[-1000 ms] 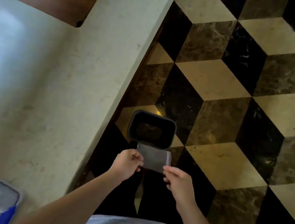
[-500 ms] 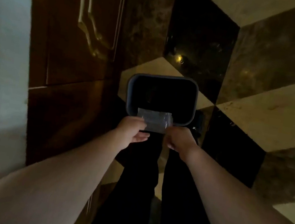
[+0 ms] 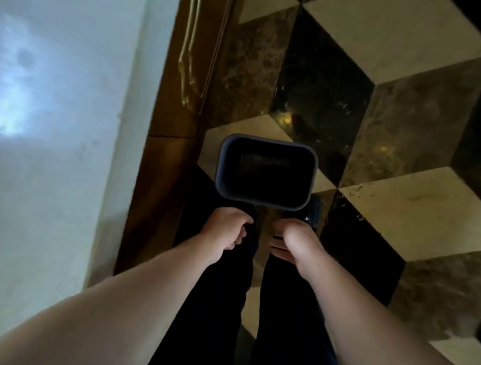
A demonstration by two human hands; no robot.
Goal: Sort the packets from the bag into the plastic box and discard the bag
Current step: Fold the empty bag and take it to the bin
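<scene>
A dark rectangular waste bin (image 3: 220, 166) stands on the floor straight below me, its mouth facing up. Something pale lies faintly inside it, too dark to identify. My left hand (image 3: 226, 229) hovers just in front of the bin's near rim, fingers loosely curled with nothing in them. My right hand (image 3: 293, 240) is beside it at the same height, fingers bent downward, also holding nothing. The clear bag cannot be seen in either hand. The plastic box and packets are out of view.
A pale stone countertop (image 3: 36, 114) fills the left side. Beneath its edge is a brown wooden cabinet door (image 3: 190, 60) with a metal handle. The floor (image 3: 405, 115) has a cube pattern in cream, brown and black. My legs in dark trousers stand behind the bin.
Both hands held the clear bag over the bin before; now the bag is gone from them and the hands have drawn back a little from the rim.
</scene>
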